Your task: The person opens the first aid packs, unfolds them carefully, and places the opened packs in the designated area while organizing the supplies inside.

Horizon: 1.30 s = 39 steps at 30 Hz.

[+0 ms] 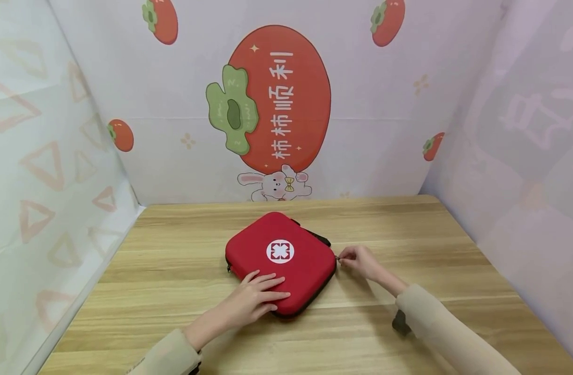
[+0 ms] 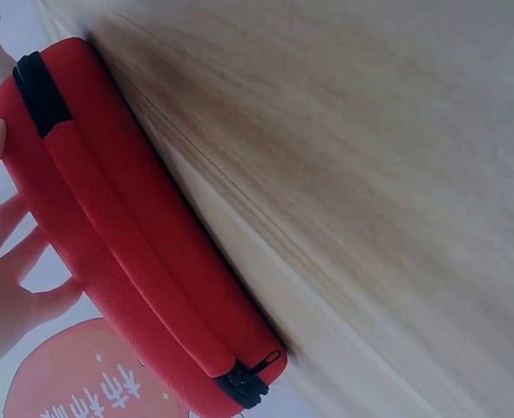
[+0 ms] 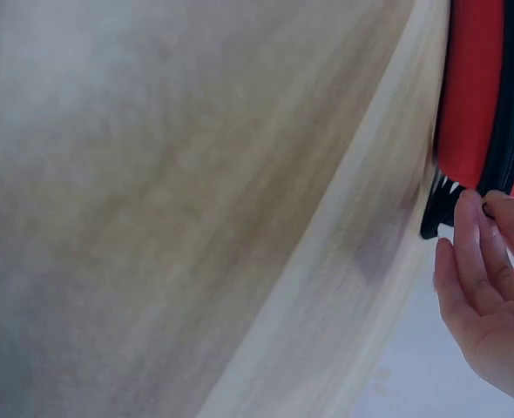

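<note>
A red zippered first-aid case point(image 1: 268, 229) with a white round emblem lies turned at an angle on the wooden table. My left hand point(image 1: 257, 298) rests on its near left part with the fingers spread and straight. At the case's right corner, my right hand point(image 1: 360, 262) pinches the zipper pull point(image 1: 337, 258) between thumb and fingertips. The right wrist view shows these fingers beside the black zipper band point(image 3: 510, 96). Another zipper pull point(image 2: 270, 359) hangs at the left corner. A black strap point(image 1: 316, 237) shows behind the case.
The wooden table point(image 1: 174, 260) meets a printed cloth backdrop point(image 1: 183, 94) at its far edge. Cloth walls stand at the left and right sides.
</note>
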Motion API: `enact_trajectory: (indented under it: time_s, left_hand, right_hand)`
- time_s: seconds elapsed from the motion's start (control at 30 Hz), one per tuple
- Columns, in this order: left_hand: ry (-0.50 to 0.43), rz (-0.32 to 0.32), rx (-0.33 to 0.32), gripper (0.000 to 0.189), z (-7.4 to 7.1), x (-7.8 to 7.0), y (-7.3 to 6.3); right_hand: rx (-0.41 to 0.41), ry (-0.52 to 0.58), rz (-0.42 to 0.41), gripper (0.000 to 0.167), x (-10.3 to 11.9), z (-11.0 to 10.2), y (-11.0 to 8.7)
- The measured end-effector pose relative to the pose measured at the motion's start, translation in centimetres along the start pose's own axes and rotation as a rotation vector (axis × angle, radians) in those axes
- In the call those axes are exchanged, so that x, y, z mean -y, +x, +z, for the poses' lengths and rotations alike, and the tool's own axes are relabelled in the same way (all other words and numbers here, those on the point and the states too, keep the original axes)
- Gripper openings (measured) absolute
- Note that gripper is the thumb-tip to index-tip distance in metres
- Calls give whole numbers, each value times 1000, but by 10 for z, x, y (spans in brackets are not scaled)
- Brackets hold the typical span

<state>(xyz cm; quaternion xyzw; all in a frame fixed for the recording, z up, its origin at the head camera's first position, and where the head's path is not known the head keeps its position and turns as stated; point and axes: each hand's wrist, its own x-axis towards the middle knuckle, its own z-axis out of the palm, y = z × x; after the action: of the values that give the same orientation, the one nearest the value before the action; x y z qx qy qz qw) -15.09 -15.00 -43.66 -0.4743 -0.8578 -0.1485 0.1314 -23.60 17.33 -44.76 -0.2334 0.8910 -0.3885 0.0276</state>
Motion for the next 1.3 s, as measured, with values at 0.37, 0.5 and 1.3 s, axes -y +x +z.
enact_trajectory:
  time_s: [0.37,0.5,1.3]
  left_hand:
    - [16,-3,-3,40,2,4,5]
    - [30,-29,5,40,4,6,12]
    - [-31,-102,120,41,7,14,22]
  right_hand:
    - [125,66,-83,8,10,9,-26]
    - [180,96,-102,8,27,25,-35]
    - [279,201,-105,7,78,74,-51]
